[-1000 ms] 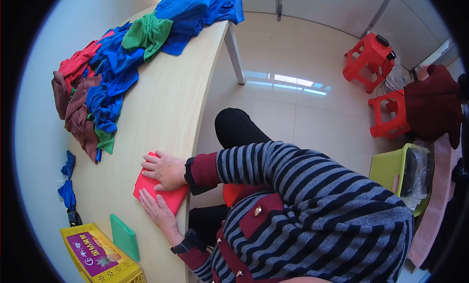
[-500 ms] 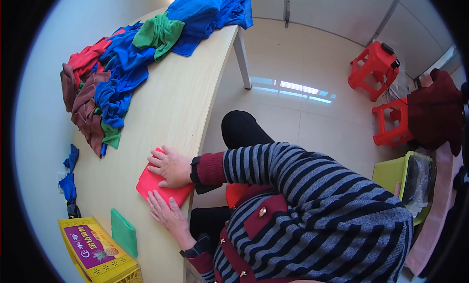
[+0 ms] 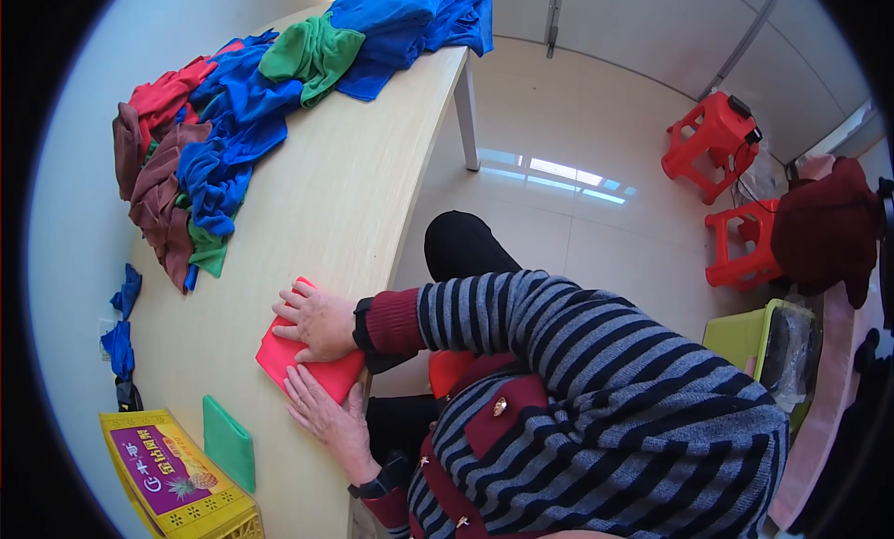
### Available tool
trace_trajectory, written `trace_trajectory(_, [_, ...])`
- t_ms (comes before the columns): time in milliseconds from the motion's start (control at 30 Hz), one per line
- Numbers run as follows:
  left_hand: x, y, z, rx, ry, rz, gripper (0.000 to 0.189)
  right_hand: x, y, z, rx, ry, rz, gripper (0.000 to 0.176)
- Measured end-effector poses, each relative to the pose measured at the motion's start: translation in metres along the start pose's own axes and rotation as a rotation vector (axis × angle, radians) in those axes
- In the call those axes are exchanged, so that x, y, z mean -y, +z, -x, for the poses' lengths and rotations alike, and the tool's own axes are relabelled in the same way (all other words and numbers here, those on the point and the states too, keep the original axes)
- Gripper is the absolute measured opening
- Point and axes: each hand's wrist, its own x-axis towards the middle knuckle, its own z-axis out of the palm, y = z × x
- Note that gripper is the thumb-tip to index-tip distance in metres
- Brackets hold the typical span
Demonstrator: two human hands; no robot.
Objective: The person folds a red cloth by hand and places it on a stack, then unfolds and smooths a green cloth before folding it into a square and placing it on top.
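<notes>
While under both hands (image 3: 321,327) (image 3: 331,423), red cloth (image 3: 277,357) flat.

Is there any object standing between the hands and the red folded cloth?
Nothing visible is in the way: the right hand and the left hand both rest on the red folded cloth. The green folded cloth and yellow box are off to the left side.

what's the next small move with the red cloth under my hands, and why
I'd guess a light smoothing sweep of the left hand across the red cloth while the right hand steadies it, since both hands rest on it with fingers extended, and it seems to lie flat by the edge of the table.
</notes>
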Motion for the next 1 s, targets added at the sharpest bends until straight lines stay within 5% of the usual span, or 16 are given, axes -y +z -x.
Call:
trace_trajectory(300, [0.024, -0.011, 0.006, 0.1, -0.032, -0.045, 0.077, 0.012, 0.01, 0.017, -0.143, 0.068, 0.062, 0.071])
trace_trajectory(533, [0.08, -0.011, 0.005, 0.05, -0.264, -0.103, 0.069, 0.026, -0.039, 0.056, 0.147, 0.086, 0.007, 0.07])
trace_trajectory(667, [0.076, -0.009, 0.007, -0.084, -0.26, 0.227, 0.058, 0.042, -0.066, 0.041, 0.192, 0.054, 0.242, 0.066])
trace_trajectory(800, [0.048, 0.001, -0.002, -0.115, -0.183, 0.313, 0.06, 0.064, -0.024, 0.012, -0.016, -0.209, 0.046, 0.062])
trace_trajectory(1000, [0.033, 0.011, -0.009, -0.028, -0.197, 0.27, 0.063, 0.052, 0.031, -0.01, -0.074, -0.204, -0.086, 0.066])
